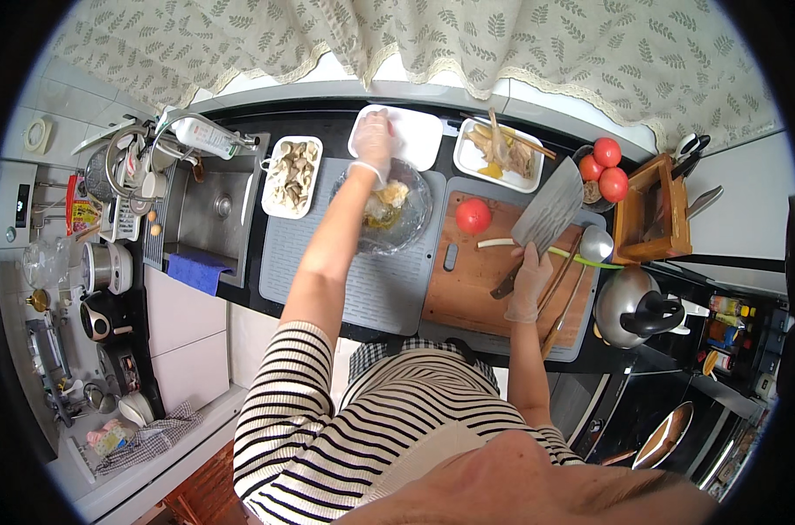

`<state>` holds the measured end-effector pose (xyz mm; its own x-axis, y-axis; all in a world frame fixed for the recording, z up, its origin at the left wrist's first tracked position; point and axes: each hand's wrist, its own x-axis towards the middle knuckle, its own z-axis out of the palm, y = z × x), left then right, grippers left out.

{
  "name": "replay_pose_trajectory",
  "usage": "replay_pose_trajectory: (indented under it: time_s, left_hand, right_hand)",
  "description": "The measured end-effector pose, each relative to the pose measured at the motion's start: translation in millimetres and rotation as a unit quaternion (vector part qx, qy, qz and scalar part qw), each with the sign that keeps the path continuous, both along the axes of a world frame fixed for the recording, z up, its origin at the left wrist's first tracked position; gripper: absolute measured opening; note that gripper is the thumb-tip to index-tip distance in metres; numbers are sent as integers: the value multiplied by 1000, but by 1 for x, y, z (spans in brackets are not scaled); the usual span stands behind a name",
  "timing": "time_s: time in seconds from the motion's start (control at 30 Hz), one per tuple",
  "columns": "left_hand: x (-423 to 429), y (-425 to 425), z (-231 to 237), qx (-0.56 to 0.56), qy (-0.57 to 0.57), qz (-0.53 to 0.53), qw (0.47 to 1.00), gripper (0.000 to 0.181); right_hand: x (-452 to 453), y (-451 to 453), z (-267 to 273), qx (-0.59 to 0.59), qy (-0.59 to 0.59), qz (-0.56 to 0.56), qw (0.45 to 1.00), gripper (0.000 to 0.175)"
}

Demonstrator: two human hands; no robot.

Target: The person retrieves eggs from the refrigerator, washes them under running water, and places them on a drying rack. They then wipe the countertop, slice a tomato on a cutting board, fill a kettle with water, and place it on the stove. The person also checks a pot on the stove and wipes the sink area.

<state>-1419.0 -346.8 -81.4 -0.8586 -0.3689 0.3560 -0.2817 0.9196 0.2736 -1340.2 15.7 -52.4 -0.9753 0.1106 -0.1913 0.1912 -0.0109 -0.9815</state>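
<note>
My left hand (374, 147), in a clear plastic glove, is over the left part of a white tray (417, 139) at the back; its fingertips are hard to make out, with a hint of something reddish beside them. Below it stands a clear bowl (404, 230) with yellowish scraps inside. My gloved right hand (532, 279) grips a cleaver (550, 203), its broad blade raised at a tilt over the wooden cutting board (463, 289). On that board lie a tomato (473, 216), a green onion (496, 243), chopsticks (559, 279) and a metal ladle (596, 244).
A tray of cut mushrooms (292, 177) is by the sink (204, 216). Another tray (463, 167) holds poultry pieces. Several tomatoes (612, 184) fill a bowl near the wooden knife block (653, 210). A kettle (627, 308) stands right of the board.
</note>
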Motion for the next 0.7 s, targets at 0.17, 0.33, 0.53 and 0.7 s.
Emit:
replay_pose_trajectory:
  time_s: [0.17, 0.33, 0.53, 0.7]
  left_hand:
    - [-15, -36, -18, -66, -206, 14, 976, 55]
    - [-22, -43, -29, -106, -206, -1, 973, 63]
    - [-12, -33, -7, 123, -72, 57, 988, 73]
    - [35, 9, 49, 198, 40, -74, 977, 81]
  right_hand:
    - [4, 6, 7, 28, -29, -18, 999, 27]
    - [10, 9, 8, 19, -45, -50, 998, 24]
    - [17, 15, 13, 17, -39, -68, 997, 21]
    - [29, 26, 15, -6, 7, -44, 999, 20]
